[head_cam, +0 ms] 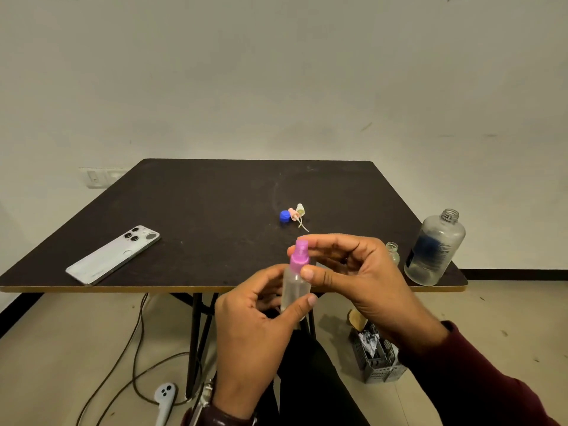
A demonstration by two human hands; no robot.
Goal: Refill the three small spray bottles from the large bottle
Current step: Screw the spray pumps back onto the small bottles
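Left hand (258, 315) grips the small clear plastic spray bottle (295, 287) by its body, thumb across the front, fingers curled round the back. Bottle is upright, held in the air just in front of the near table edge. Right hand (353, 272) pinches the bottle's pink spray-pump top (298, 256): thumb on the collar, fingertips at the nozzle head. Top sits on the bottle neck; can't tell if it's fully screwed down. Liquid level in the bottle not readable.

Floor below: grey perforated plastic basket (379, 361) with crumpled scraps to the right of the legs, white handheld controller (165, 398) and dark cables (135, 342) to the left.

Dark square folding table (215, 195). Near right corner: large clear plastic bottle (435, 249) with dark label, uncapped, standing right at the edge, looks nearly empty. Just left of it, a second small clear bottle (392, 253), open neck, mostly hidden behind the right hand. Third small bottle not visible.

Near left: white smartphone (113, 255) lying face down, angled.

Mid-table, past the hands: blue screw cap (285, 216), touching or just beside it two loose spray-pump tops with dip tubes, one pale pink (293, 214), one cream (300, 209).
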